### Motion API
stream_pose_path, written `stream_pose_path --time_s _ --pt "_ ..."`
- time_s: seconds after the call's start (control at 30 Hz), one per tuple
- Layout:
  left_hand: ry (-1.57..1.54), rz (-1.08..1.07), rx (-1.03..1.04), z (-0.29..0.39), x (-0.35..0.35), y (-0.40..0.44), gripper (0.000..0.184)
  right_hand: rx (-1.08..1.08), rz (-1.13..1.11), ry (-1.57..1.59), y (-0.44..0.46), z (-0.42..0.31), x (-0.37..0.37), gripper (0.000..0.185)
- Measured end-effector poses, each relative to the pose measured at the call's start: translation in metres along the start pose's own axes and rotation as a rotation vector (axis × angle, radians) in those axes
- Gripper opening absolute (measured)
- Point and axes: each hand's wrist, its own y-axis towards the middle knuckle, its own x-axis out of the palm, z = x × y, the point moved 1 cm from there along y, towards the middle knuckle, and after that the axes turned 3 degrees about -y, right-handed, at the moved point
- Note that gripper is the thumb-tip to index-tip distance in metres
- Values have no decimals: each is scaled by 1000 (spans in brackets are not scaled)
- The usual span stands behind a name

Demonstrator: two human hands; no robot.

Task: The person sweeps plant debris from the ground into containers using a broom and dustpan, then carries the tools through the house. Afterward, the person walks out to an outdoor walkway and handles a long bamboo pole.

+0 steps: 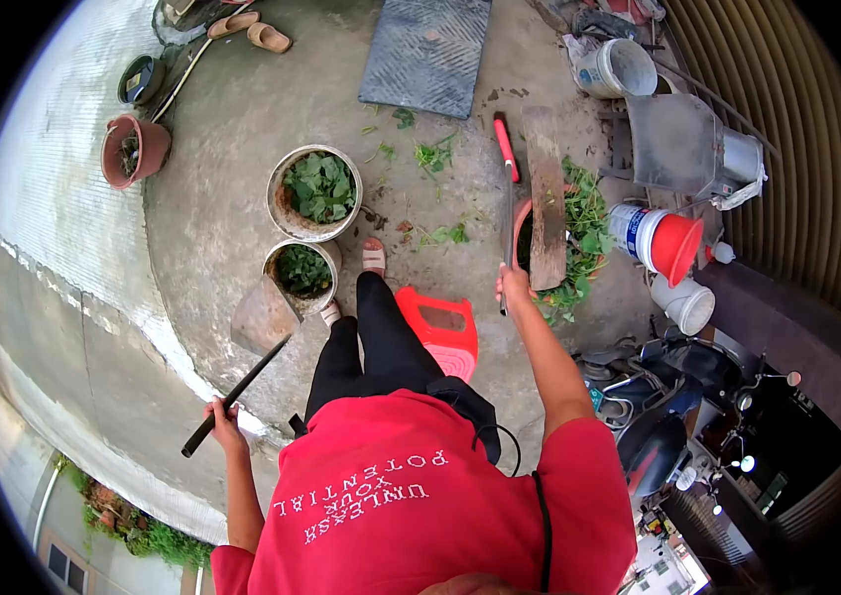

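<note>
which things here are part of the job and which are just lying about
Likely in the job:
black-handled tool in the left hand
red-ended tool in the right hand
farther bucket of greens
nearer bucket of greens

Probably just lying about:
brown clogs
dark mat
terracotta pot

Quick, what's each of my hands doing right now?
Left hand: closed around a long black handle.
Right hand: closed around a long tool with a red end.
</note>
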Motion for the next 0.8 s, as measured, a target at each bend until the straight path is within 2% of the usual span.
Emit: stream_pose_path --time_s 0.17,0.37,0.43,0.5,0.57,0.6,0.67,0.8 --pt "13 -57 -26 6 20 -10 22 92 178 -47 94 -60 29 14" --pt "-28 -6 -31 0 30 -18 20 90 -20 -641 87 -35 33 17" --pt "-55 4 -33 -3 27 -17 20 -10 73 -444 10 -36 15 15" --pt "-88 -14 -8 -6 22 -14 21 -55 -76 -443 -12 -21 -25 13" --pt "-110 -31 7 -10 12 -7 21 7 -158 -331 -54 -34 -52 13" --pt "-134 -20 0 -8 12 -7 22 -31 -138 -343 -62 -27 -54 13" --pt "-160 -32 4 -11 8 -6 22 -100 -101 -369 -68 -9 -50 14" --pt "-133 22 -26 -16 9 -7 20 -290 71 -422 -10 12 -2 17"
